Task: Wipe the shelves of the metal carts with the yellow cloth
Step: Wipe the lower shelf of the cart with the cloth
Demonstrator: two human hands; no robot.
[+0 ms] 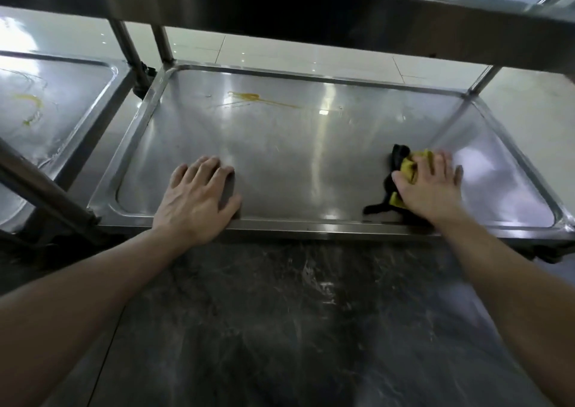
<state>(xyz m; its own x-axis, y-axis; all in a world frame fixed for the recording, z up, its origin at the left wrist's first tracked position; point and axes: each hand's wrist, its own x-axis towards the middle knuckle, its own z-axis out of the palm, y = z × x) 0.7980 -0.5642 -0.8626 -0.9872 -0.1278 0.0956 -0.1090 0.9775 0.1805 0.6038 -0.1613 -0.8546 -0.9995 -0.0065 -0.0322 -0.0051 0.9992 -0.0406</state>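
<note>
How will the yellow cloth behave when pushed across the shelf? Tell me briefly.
Probably floppy: the yellow cloth lies bunched under the right hand. Likely light, and should slide easily on the glossy steel shelf.

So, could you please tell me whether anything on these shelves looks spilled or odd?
Yes: a yellow-orange smear streaks the far side of the shelf, away from the yellow cloth. The neighbouring shelf on the left carries a similar yellowish streak.

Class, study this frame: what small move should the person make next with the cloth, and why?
Probably sweep the right hand, pressing the yellow cloth, away and leftward across the shelf toward the yellow streak near its far edge; it is unwiped, and the left hand rests on the near rim.
</note>
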